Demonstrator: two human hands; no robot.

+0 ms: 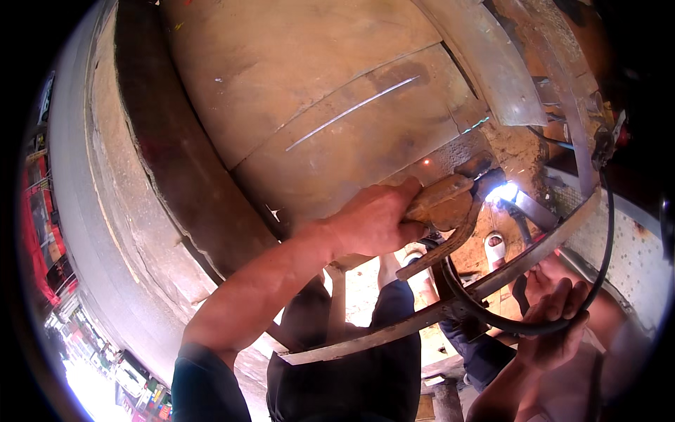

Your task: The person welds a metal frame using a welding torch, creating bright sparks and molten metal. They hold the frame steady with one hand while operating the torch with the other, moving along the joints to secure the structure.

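Observation:
My left hand point(387, 218) is closed on a rusty metal tool point(443, 204) with a curved lever. Just beyond the tool, a bright welding arc point(503, 191) glares on metal pieces, hiding the exact contact. At lower right my right hand point(552, 334) has its fingers curled round a black cable point(609, 232), which loops below a narrow steel bar point(429, 320). This bar runs diagonally under the tool toward the upper right.
A large brown steel plate point(302, 84) fills the upper middle, edged by a dark curved panel point(165, 162). Metal strips point(503, 63) stand at upper right. Another person's arm point(598, 309) and a sandalled foot point(495, 246) are close on the right. A red structure point(39, 218) shows far left.

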